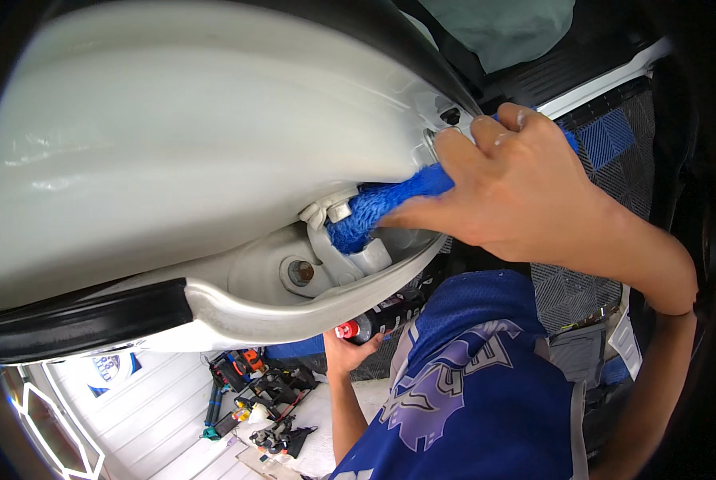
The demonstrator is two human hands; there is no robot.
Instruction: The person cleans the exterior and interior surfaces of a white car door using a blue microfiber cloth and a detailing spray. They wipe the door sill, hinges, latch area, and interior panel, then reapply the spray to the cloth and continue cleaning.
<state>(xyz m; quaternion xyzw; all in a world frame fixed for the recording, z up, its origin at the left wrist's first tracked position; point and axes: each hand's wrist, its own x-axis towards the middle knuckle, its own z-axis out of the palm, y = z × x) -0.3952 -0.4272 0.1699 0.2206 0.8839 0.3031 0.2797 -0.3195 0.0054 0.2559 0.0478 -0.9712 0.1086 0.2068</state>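
In my right hand (514, 180) is a blue plush microfiber cloth (403, 189). The cloth's bunched end is pushed in against a white metal hinge (337, 258) in the recess of a white car body panel (202, 138). A rusty bolt head (301, 272) sits beside the hinge, and a pale bolt (338, 211) is just above the cloth's tip. Lower down, beyond the panel's curved edge, my left hand (349, 354) grips a dark bottle (388, 312) with a red top. The panel's edge hides part of that hand.
A black rubber seal (88, 321) runs along the panel's lower left edge. Interlocking floor tiles (609, 138) in grey and blue lie at right. Several power tools (274, 384) are grouped by the white slatted wall (154, 414). A grey-green cover (502, 30) is inside the car at top.
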